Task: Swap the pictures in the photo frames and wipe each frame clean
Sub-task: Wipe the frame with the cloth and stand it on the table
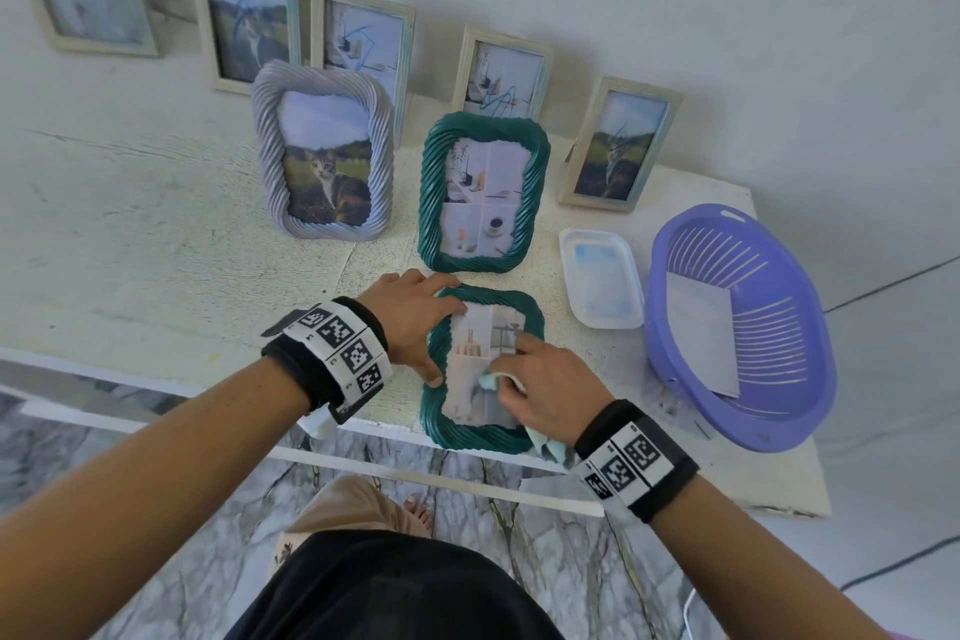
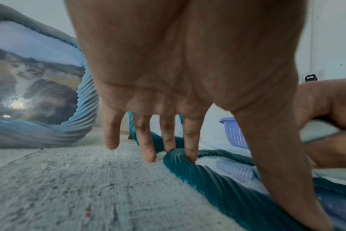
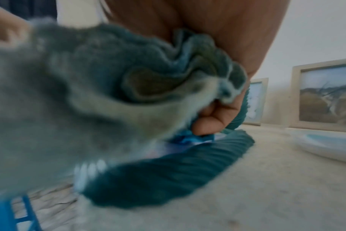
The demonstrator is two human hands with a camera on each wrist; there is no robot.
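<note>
- Right now the wiping step is under way on the flat teal frame, which lies face up on the bench near its front edge, at about 6 o'clock from the upright teal frame.
- Left hand steadies it: the fingers are straight and spread, pressing on the frame's top left corner, with the thumb down along its left rail.
- Right hand has its fingers curled round a bunched pale blue cloth, which it presses on the glass near the middle of the picture.
- Whether the pictures have been swapped cannot be told from these views; every frame in sight holds a picture.
- As a judgement, the grey twisted frame with the cat picture, at 10 o'clock from the flat one, and the upright teal frame look clean of marks.
- Five pale wooden frames stand at the back, from 10 to 2 o'clock; several show blue scribbles on the glass, so these likely remain to be wiped.
- At 3 o'clock sits a shallow white tray with a bluish patch inside, and beyond it a purple basket with a grey sheet in it.
- Overall, the task seems to be somewhere in its middle, with most of the wiping yet to do.
</note>
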